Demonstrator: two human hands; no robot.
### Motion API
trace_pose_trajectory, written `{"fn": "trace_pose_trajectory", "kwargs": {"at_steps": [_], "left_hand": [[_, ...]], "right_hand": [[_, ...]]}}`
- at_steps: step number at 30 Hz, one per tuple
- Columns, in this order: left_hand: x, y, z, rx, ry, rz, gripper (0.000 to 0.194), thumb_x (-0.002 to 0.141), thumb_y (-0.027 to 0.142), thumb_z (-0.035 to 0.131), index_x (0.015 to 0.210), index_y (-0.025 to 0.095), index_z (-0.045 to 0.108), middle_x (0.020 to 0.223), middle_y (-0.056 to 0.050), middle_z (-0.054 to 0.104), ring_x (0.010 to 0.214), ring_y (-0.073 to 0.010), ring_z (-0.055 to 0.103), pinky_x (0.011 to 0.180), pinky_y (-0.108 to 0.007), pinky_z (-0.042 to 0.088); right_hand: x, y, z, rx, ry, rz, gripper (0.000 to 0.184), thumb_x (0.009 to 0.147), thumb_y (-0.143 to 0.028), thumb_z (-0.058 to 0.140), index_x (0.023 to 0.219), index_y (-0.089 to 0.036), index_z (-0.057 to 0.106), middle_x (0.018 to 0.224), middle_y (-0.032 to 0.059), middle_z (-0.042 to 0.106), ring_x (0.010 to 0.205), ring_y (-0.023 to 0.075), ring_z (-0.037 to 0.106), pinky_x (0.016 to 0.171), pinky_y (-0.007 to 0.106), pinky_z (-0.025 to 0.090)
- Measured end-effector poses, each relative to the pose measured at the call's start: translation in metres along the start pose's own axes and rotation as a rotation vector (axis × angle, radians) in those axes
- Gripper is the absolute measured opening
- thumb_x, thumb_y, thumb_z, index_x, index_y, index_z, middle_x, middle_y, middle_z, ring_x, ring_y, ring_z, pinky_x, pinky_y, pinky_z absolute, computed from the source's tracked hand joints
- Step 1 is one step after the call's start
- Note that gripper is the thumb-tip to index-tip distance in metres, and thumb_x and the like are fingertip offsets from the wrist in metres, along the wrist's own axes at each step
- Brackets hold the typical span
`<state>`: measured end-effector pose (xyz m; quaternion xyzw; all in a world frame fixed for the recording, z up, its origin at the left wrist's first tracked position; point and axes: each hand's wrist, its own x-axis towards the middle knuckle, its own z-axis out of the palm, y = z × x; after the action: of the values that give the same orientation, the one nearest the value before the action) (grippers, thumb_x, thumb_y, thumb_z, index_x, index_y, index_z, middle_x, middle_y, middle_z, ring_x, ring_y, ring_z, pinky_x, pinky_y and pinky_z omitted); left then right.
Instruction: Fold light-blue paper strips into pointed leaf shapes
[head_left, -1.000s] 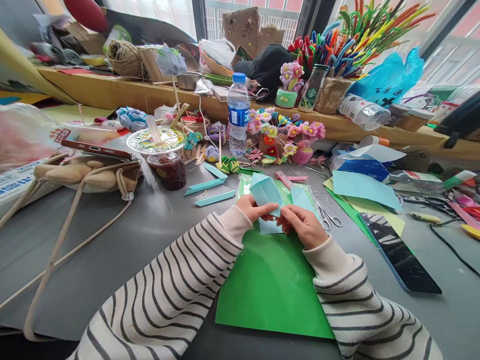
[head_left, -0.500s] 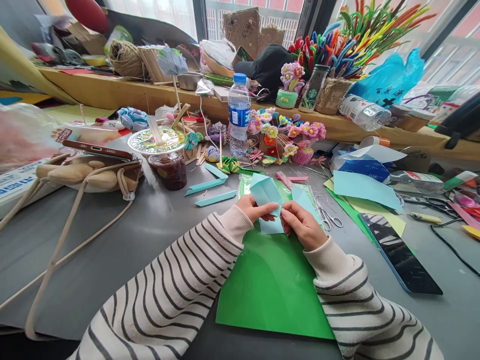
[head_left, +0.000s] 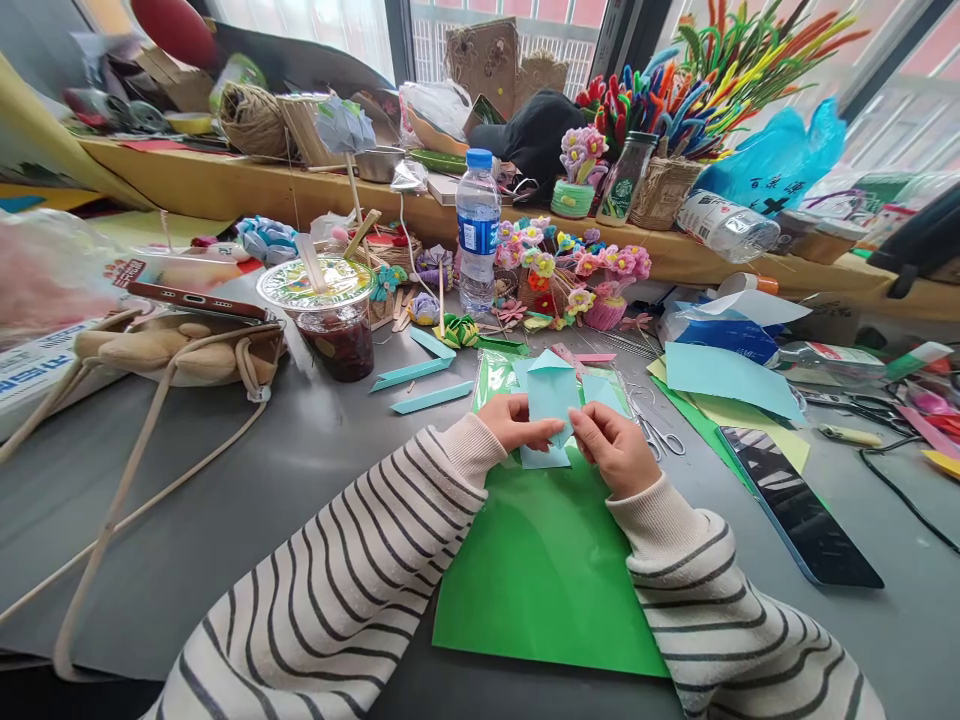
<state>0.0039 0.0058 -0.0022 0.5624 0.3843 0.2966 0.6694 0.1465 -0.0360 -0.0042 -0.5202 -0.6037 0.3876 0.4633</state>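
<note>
A light blue piece of folded paper (head_left: 550, 392) is held up between both hands, its top edge folded to a peak. My left hand (head_left: 517, 424) pinches its lower left side, thumb across the front. The fingertips of my right hand (head_left: 611, 445) are closed on its lower right edge. Beneath the hands lies a green sheet (head_left: 551, 570) with a clear plastic sleeve at its far end. More light blue paper (head_left: 544, 458) rests on it under the held piece, and another blue piece (head_left: 604, 393) lies behind my right hand.
Scissors (head_left: 664, 437) lie right of the green sheet, near a phone (head_left: 802, 510) and a blue sheet (head_left: 731, 382). Blue strips (head_left: 431, 397), a drink cup (head_left: 334, 335) and a corded bag (head_left: 180, 350) are leftward. A water bottle (head_left: 478, 235) stands behind, beside pipe-cleaner flowers (head_left: 607, 265).
The folded paper has turned from a tilt to nearly upright and shifted slightly right, showing its peaked top fold. Both hands keep their pinch, with my right hand a little farther right.
</note>
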Motion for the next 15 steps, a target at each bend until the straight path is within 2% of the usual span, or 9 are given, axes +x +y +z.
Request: {"fn": "trace_pose_trajectory", "kwargs": {"at_steps": [5, 9, 15], "left_hand": [[-0.002, 0.004, 0.001, 0.025, -0.100, 0.000, 0.026, 0.052, 0.032, 0.065, 0.061, 0.009, 0.056, 0.056, -0.002, 0.058, 0.053, -0.0084, 0.054, 0.055, -0.020, 0.042], [-0.004, 0.004, -0.001, 0.050, -0.152, -0.009, 0.025, 0.053, 0.032, 0.064, 0.063, 0.010, 0.058, 0.054, -0.001, 0.058, 0.053, -0.0087, 0.054, 0.055, -0.020, 0.041], [-0.004, 0.001, -0.003, 0.134, -0.218, 0.010, 0.027, 0.054, 0.035, 0.062, 0.063, 0.010, 0.058, 0.052, -0.001, 0.057, 0.052, -0.0087, 0.052, 0.052, -0.020, 0.038]], "right_hand": [[0.000, 0.003, 0.000, -0.007, 0.073, -0.007, 0.030, 0.072, -0.040, 0.045, 0.054, -0.019, 0.037, 0.042, -0.0068, 0.036, 0.037, 0.0055, 0.030, 0.038, 0.020, 0.026], [0.001, 0.000, -0.001, 0.015, -0.001, 0.008, 0.032, 0.072, -0.042, 0.043, 0.052, -0.019, 0.036, 0.041, -0.0063, 0.036, 0.038, 0.0062, 0.033, 0.039, 0.020, 0.028], [-0.001, -0.008, -0.001, -0.053, -0.122, 0.043, 0.030, 0.066, -0.042, 0.051, 0.053, -0.015, 0.049, 0.047, -0.0019, 0.047, 0.045, 0.0085, 0.040, 0.045, 0.022, 0.032]]}}
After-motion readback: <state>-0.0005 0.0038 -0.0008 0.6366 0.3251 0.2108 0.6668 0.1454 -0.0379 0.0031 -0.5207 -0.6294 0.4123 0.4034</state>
